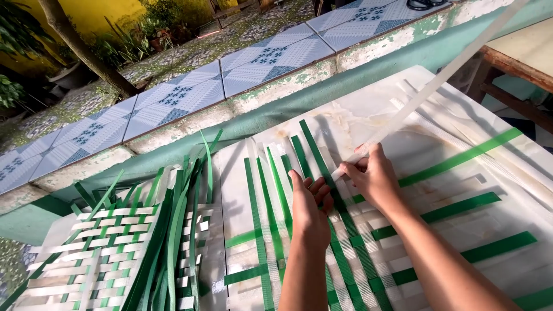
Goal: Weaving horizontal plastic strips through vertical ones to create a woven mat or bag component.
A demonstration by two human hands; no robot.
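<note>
A flat weave of green and white plastic strips (368, 253) lies on a pale marble-look tabletop (368, 121). My left hand (308, 207) rests flat on the weave, fingers apart, pressing down the green strips near its far edge. My right hand (373, 175) pinches the end of a long white strip (438, 80) that rises up and away to the upper right. The strip's end meets the weave just by my left fingertips. Several loose green strips (461, 158) run out to the right across the table.
A part-woven green and white basket (115, 253) with upright loose strips stands at the left. Behind the table runs a low green wall topped with patterned blue tiles (190, 95). A wooden bench (518, 60) stands at the right.
</note>
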